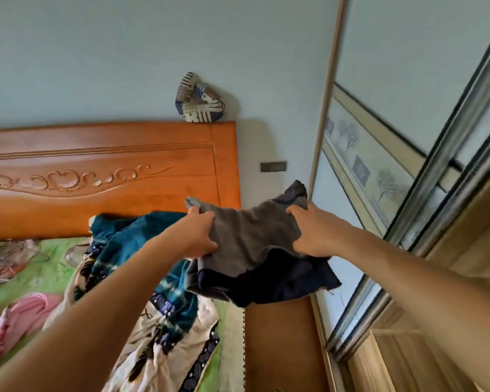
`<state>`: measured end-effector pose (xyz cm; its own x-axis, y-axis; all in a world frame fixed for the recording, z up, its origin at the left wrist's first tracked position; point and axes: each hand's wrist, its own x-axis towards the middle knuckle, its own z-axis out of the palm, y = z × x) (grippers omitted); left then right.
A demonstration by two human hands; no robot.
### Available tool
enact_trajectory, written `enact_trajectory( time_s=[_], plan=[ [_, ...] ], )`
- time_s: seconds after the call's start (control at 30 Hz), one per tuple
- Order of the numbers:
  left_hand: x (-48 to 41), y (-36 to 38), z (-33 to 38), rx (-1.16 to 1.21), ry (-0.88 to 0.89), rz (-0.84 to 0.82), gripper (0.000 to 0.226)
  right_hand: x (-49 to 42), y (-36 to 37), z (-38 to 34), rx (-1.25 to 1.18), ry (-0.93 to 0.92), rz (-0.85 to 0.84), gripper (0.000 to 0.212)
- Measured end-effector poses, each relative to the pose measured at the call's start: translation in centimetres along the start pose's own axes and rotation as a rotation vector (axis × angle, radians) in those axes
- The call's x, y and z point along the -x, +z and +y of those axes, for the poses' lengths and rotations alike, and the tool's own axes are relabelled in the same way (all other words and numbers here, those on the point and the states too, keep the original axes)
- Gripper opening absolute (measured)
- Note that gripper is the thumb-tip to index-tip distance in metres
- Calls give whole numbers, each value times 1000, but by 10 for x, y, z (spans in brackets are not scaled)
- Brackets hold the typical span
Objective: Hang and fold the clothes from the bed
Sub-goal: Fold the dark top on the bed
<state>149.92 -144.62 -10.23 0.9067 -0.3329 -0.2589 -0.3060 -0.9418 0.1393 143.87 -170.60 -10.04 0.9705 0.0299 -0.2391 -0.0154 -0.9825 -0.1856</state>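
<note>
your left hand (197, 236) and your right hand (311, 233) both grip a grey and navy garment (255, 250), held up in the air past the right edge of the bed (40, 267). the fingers of each hand curl into the grey cloth, the left hand at the garment's left edge, the right hand at its upper right. the grey part lies between your hands and the navy part hangs in folds below them, over the gap between the bed and the sliding wardrobe door (379, 171). on the bed, a teal and cream patterned cloth (153, 278) lies bunched along the near right side, and a pink garment (20, 321) lies crumpled at the left, both on a green floral sheet. behind the bed stands the orange wooden headboard (111, 171), and a small patchwork cushion (200, 99) rests on its top right corner, against the pale wall. a dark switch plate (273, 166) sits on the wall between headboard and wardrobe.
</note>
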Motion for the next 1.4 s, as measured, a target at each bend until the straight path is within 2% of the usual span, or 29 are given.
enact_trajectory(
  time_s=[0.17,0.3,0.47,0.67,0.77,0.9,1.0,1.17,1.27,1.4],
  plan=[
    [-91,-34,54,-122,216,-20,61,-14,-20,46,-80,193,52,61],
    [-143,-53,100,-203,397,-52,58,-20,-38,67,-123,359,97,57],
    [-170,-67,153,-319,610,-72,62,6,-51,84,-205,547,141,61],
    [-139,-88,210,-346,825,-137,51,84,-66,81,-262,688,235,51],
    [-109,-109,243,-344,923,-171,54,135,-85,74,-269,744,303,45],
    [-60,-140,288,-317,1076,-175,45,197,-114,69,-209,848,380,50],
    [-23,-160,320,-292,1177,-192,39,240,-135,65,-195,932,434,46],
    [17,-200,370,-234,1302,-184,38,318,-176,66,-245,1040,627,39],
    [29,-219,407,-86,1318,-277,37,363,-199,78,-250,1126,739,27],
    [38,-223,462,30,1310,-355,49,395,-216,94,-202,1242,763,36]
  ],
)
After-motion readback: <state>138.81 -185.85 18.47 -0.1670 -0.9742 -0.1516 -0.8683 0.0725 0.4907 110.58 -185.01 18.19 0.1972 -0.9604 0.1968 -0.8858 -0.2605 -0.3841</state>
